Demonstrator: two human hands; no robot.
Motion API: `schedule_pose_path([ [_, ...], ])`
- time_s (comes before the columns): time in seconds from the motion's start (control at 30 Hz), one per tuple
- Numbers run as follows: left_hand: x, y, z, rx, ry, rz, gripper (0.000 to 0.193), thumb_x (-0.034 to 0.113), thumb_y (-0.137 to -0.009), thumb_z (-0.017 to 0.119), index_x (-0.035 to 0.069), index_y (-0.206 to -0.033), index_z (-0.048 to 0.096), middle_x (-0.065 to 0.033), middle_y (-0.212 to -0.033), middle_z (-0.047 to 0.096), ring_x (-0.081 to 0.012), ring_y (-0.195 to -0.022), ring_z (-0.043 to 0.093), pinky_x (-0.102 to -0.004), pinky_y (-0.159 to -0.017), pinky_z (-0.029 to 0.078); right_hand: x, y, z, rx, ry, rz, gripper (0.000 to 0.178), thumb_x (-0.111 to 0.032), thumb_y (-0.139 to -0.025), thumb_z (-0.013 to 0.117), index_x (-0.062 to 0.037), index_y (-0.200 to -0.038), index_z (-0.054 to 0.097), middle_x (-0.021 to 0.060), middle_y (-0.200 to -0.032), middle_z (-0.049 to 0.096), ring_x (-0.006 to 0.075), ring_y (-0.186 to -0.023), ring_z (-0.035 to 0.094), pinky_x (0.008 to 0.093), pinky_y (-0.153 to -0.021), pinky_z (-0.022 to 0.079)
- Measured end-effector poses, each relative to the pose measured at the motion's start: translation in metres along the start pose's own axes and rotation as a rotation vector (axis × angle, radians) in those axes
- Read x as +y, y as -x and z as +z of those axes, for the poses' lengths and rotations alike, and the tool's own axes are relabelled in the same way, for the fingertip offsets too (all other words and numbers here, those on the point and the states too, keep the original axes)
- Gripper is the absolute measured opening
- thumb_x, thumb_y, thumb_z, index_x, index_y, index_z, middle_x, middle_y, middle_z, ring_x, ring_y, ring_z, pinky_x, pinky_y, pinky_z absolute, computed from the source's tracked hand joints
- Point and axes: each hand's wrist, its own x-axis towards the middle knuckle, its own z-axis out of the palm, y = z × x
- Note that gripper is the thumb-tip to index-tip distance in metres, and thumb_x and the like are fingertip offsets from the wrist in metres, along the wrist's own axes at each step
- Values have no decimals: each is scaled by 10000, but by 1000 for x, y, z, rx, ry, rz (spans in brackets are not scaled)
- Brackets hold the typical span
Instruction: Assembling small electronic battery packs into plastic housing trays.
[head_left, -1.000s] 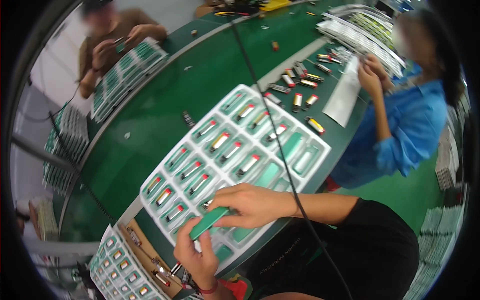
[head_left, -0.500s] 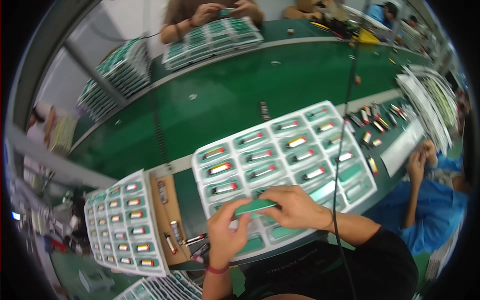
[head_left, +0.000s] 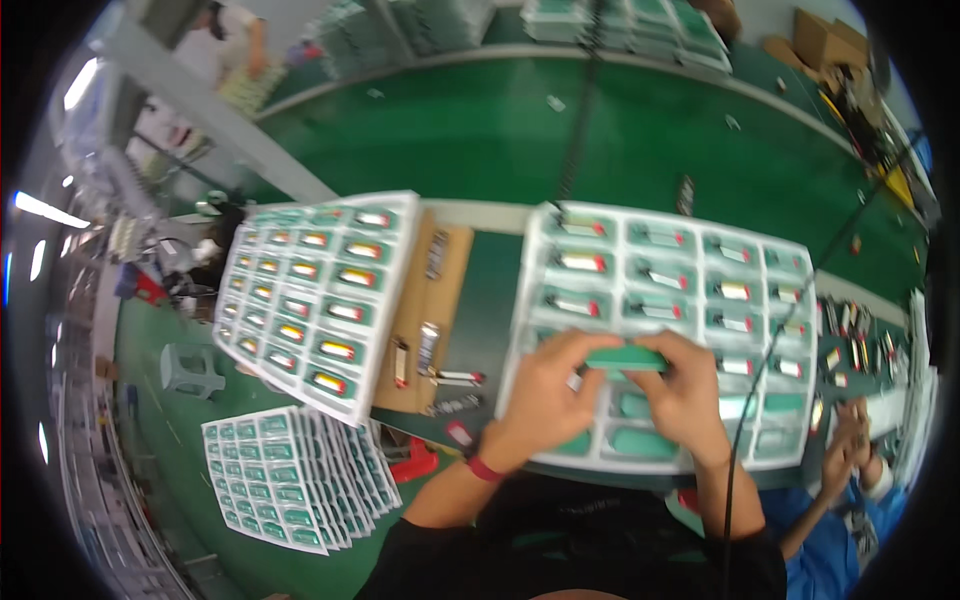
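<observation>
A slim green piece with rounded ends (head_left: 628, 357) is held between my two hands, above the lower part of a white compartment tray (head_left: 617, 265). My left hand (head_left: 548, 395) grips its left end and my right hand (head_left: 686, 392) its right end, thumbs below. The upper compartments hold green pieces with small red-tipped cylindrical parts (head_left: 582, 262) lying on them, some yellow-banded, some pale. In the lower compartments, green pieces (head_left: 642, 443) lie without such parts. My hands hide some of the middle compartments.
To the left, a filled white tray (head_left: 397, 270) leans by a brown cardboard strip (head_left: 440, 310) with loose parts. Stacked trays (head_left: 265, 480) stand lower left, near a grey stool (head_left: 192, 370). A co-worker's hands (head_left: 848, 450) are at right, near loose parts (head_left: 855, 335). A dark cable hangs across the tray.
The view has swung left, so the tray and my hands appear further right and more of the left side shows. Both hands still hold the green piece, now more level.
</observation>
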Motion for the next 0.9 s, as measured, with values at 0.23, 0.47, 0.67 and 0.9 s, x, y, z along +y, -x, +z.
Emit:
schedule_pose_path([
  [0.23,12,-11,-10,-168,59,59,284,3,-801,719,38,-1078,665,-107,-941,702,-185,-765,683,-275,-668,543,-6,-1,-32,-93,198,-250,259,-172,-809,731,-4,-987,647,151,-791,643,335,-641,619,377,-575,489],
  [0.47,20,1,-2,-79,102,-108,274,-6,-791,699,41,-1061,684,-98,-897,695,-159,-700,631,-254,-619,487,2,17,-14,37,319,-372,255,-147,-768,733,-19,-965,634,113,-719,587,311,-622,608,389,-527,475],
  [0.67,3,18,-27,-193,-401,44,277,19,-760,736,42,-1035,711,-92,-874,631,-193,-715,577,-281,-624,454,16,24,-2,9,355,-388,373,-253,-782,750,-12,-1021,594,126,-736,587,312,-681,635,385,-584,519],
  [0.9,-27,31,-28,-138,-414,-10,163,35,-788,716,23,-950,720,-91,-854,599,-206,-720,584,-314,-643,477,48,-117,-64,129,876,58,356,-400,-878,645,-47,-893,690,130,-797,685,304,-742,666,416,-674,525],
])
